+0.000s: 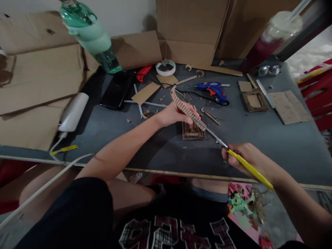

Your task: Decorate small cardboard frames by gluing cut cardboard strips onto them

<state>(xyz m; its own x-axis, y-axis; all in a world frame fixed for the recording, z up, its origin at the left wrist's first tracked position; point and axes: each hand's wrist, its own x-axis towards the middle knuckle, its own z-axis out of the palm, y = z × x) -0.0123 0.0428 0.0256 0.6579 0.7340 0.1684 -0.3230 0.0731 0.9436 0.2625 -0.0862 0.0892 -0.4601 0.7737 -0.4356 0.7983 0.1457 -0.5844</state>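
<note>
While a ribbed cardboard strip (184, 108) is held aloft over the middle of the dark table (160, 154), its lower end is met by the blades of the yellow-handled scissors (250, 169), the metal lined up along the cardboard; whether a cut is being made cannot be told. The strip is pinched between the thumb and fingers of the left hand (175, 114), closed firmly on it, its far end curled up and away. And by the right hand (241, 155) the scissors are gripped, fingers wrapped around the handles; how far the blades are parted cannot be made out. Directly below the strip, a small square cardboard piece (193, 135) is seen on the tabletop, partly hidden by strip and hand. Just beyond, a blue glue gun (214, 90) is laid down among scraps, with a white tape roll (166, 68) set farther back. Over on the right, a shallow cardboard tray (255, 101) is placed near a ribbed sheet (290, 107), glasses (269, 70) left behind them. Across on the left, a black phone (114, 91) is flanked by a green bottle (90, 34) and a white device (74, 112), a cable plugged into its end.
</note>
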